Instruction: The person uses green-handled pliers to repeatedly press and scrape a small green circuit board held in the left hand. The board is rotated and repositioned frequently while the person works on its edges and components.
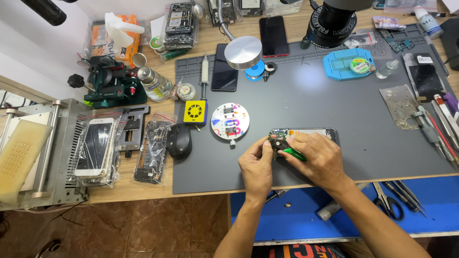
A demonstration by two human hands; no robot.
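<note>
Hands meet at the near edge of the grey rubber work mat [306, 100], seen from your head camera. Your left hand [256, 165] pinches a small dark circuit board [277, 142] between thumb and fingertips, holding it tilted up off the mat so its face is open to you. Your right hand [321, 160] is curled, fingers pressed together around a green-handled tool [294, 154] whose tip runs toward the board; whether the tip touches it I cannot tell. Just behind your knuckles lies an opened phone frame with a pale inner panel [311, 132], flat on the mat and partly hidden by your right hand.

Room to move is best ahead: the middle of the mat between the phone frame and the blue rectangular holder [342, 63] is bare. To your left, a round white disc with coloured markings [230, 121] sits near, with a yellow square fan unit [195, 112] beside it. To your right, tweezers and metal tools [437, 129] crowd the mat's edge. Close behind your wrists the mat ends.
</note>
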